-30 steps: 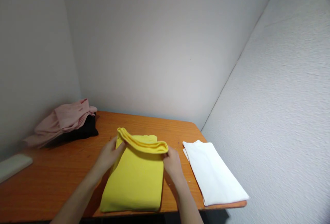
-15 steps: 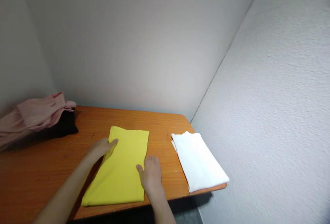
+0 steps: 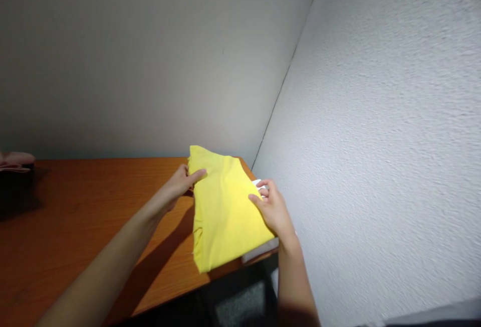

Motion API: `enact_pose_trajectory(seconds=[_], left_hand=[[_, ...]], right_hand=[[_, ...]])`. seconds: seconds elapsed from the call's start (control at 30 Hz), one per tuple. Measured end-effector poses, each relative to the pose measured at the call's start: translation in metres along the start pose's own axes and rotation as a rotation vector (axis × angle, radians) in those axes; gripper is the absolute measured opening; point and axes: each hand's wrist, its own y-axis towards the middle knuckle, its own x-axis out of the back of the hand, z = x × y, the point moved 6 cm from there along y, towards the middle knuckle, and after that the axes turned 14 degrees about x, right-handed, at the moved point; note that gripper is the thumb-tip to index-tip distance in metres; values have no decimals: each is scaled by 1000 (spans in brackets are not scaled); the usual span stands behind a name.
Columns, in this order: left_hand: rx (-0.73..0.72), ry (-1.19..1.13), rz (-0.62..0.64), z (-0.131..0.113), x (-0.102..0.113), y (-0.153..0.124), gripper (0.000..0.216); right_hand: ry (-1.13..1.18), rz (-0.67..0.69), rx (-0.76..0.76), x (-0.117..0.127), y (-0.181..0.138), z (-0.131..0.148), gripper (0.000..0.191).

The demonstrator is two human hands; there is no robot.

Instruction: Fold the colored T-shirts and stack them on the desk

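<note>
A folded yellow cloth [image 3: 229,211], maybe a garment, is held up off the table by its two sides. My left hand [image 3: 181,182] grips its left edge, thumb on top and fingers underneath. On the opposite edge, my right hand [image 3: 271,205] pinches it with the thumb on top; the fingers curl at the side. Beneath the yellow cloth lies a folded white cloth [image 3: 259,251], mostly hidden, with only its near edge and a bit beside my right fingers showing.
The wooden table [image 3: 93,216] runs along a grey back wall [image 3: 150,66]. A textured wall [image 3: 376,141] closes in on the right. At the far left, pink fabric [image 3: 15,160] rests on something black [image 3: 17,191]. The table's front edge passes below the yellow cloth.
Both hands have taken hold of the yellow cloth, lifted it from the table and carried it right, over the white cloth. The view has turned to the right.
</note>
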Motion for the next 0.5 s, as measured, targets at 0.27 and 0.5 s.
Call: enact_pose_trajectory(seconds=[0.27,0.5], left_hand=[[180,-144,25,50,-121,61,62],[243,-157,37,118,-140,92,45]], right_hand=[[-302,80,-222,82,-8,-104,36],[-500,142,-218,55,-44,-147,36]])
